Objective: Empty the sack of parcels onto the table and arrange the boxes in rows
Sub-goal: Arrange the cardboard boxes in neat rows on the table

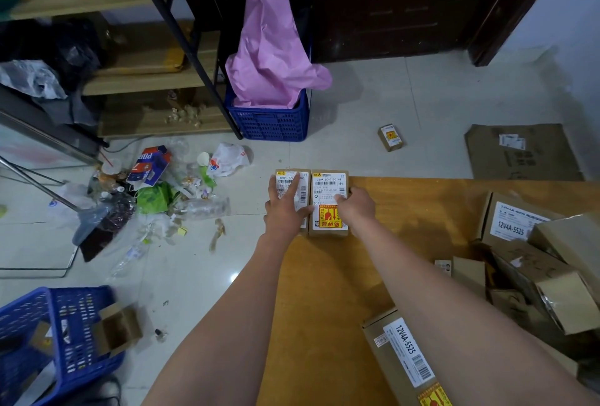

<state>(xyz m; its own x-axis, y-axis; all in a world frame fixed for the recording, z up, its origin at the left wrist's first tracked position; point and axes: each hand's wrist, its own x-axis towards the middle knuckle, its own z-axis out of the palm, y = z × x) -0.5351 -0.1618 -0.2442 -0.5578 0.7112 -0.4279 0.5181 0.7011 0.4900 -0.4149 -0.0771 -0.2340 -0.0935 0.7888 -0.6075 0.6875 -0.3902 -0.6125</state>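
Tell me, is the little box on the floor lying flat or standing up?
Lying flat. The little box rests on the floor tiles with its label facing up.

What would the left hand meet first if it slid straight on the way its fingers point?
Probably nothing: the left hand lies on the left box at the table's far corner; beyond is open floor.

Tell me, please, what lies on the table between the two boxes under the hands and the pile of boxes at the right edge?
In the head view, only bare table lies between the two boxes and the pile.
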